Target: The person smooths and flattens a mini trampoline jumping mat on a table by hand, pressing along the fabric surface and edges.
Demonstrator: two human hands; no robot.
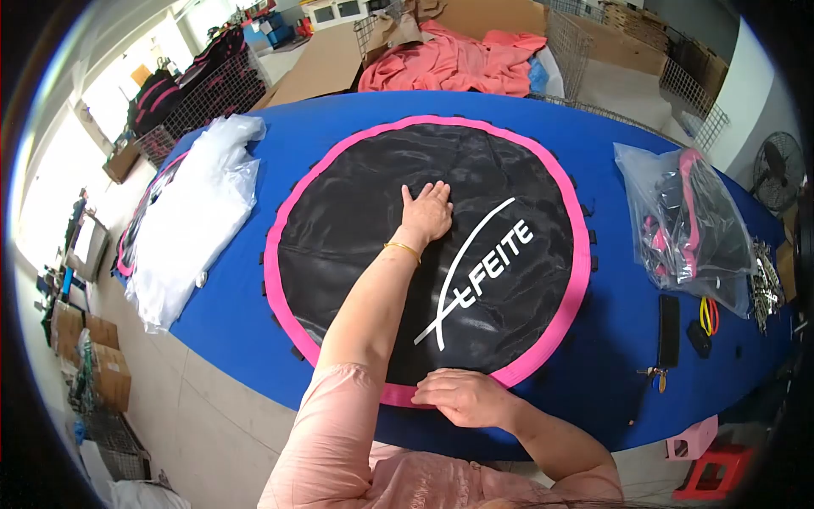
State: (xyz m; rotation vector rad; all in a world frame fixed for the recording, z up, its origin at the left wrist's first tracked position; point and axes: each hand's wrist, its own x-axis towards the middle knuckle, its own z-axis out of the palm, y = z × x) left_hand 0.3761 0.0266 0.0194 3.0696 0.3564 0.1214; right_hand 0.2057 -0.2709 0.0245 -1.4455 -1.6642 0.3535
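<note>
A round black trampoline mat point(356, 204) with a pink border, small black tabs around its edge and white lettering lies spread on a blue-covered table point(229, 339). My left hand point(426, 212), with a gold bracelet at the wrist, rests palm down near the mat's middle, fingers apart. At the near edge, my right hand point(462, 397) has its fingers bent over the pink border, closed on it; the thumb is mostly hidden. Faint creases run across the black fabric.
White plastic bags point(195, 212) cover another pink-edged piece at left. A clear bag point(687, 220) with black and pink parts lies at right, near a black strap point(669, 331), yellow and red bands point(709, 316) and metal pieces point(766, 284). Pink cloth point(458, 59) is piled behind.
</note>
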